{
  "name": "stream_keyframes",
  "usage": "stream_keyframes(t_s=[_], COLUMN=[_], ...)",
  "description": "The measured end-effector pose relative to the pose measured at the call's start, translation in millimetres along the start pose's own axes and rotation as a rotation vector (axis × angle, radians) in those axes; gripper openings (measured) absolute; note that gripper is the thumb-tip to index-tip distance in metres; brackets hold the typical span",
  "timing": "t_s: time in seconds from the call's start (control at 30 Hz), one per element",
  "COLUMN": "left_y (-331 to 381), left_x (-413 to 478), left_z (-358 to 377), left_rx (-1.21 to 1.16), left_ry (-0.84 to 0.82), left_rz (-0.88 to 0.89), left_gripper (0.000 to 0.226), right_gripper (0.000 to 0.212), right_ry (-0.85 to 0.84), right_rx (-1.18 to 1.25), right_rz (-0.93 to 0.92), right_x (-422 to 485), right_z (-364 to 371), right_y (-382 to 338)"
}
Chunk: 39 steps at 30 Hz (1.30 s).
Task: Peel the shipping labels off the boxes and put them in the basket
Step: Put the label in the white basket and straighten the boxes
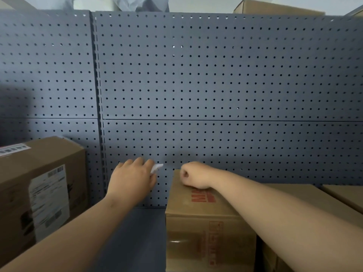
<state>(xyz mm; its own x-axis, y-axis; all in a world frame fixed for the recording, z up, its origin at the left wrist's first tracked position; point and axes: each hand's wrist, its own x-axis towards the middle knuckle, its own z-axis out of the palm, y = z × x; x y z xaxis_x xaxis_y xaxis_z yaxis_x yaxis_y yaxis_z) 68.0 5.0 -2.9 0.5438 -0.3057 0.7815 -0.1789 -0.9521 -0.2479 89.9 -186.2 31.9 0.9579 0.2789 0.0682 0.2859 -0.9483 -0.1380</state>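
Note:
My left hand (133, 177) holds a small white piece of label (157, 167) between its fingertips, in the gap between two boxes, close to the pegboard. My right hand (193, 175) rests as a closed fist on the back top edge of the middle cardboard box (204, 222), which carries red print. A larger cardboard box (23, 173) stands at the left with a white shipping label (49, 201) on its side and another label (13, 149) on its top. No basket is in view.
A grey pegboard wall (216, 85) stands right behind the boxes. More cardboard boxes (334, 195) sit at the right, and one (275, 7) above the wall. The dark shelf surface (141, 232) shows between the left and middle boxes.

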Motion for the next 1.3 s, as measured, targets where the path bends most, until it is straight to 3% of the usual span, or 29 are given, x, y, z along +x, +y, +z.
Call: stream_keyframes(t_s=[0.17,0.27,0.4,0.6,1.03,1.17,1.3], left_y=[-5,-7,-6,1,39,69,126], left_x=[2,2,3,4,5,12,22], left_z=[4,6,3,-11,-65,-92,-116], left_rx=[0.004,0.010,0.010,-0.022,-0.110,-0.192,-0.450], left_ry=[0.007,0.000,-0.015,-0.019,0.027,0.028,-0.056], left_rz=[0.011,0.018,0.026,0.045,0.043,0.013,-0.027], left_gripper=[0.015,0.015,0.015,0.014,0.027,0.029,0.028], right_gripper=[0.032,0.023,0.027,0.019,0.026,0.024,0.017], right_ry=[0.008,-0.043,-0.037,-0.048,-0.115,0.024,0.198], right_rx=[-0.064,0.023,-0.076,-0.048,-0.122,-0.032,0.204], right_rz=[0.050,-0.068,-0.067,-0.313,-0.090,-0.057,0.042], right_x=[16,12,-10,-85,-129,-152,-185], right_z=[2,4,-1,0,-26,-43,-55], right_y=[-1,-7,-11,-36,12,36,80])
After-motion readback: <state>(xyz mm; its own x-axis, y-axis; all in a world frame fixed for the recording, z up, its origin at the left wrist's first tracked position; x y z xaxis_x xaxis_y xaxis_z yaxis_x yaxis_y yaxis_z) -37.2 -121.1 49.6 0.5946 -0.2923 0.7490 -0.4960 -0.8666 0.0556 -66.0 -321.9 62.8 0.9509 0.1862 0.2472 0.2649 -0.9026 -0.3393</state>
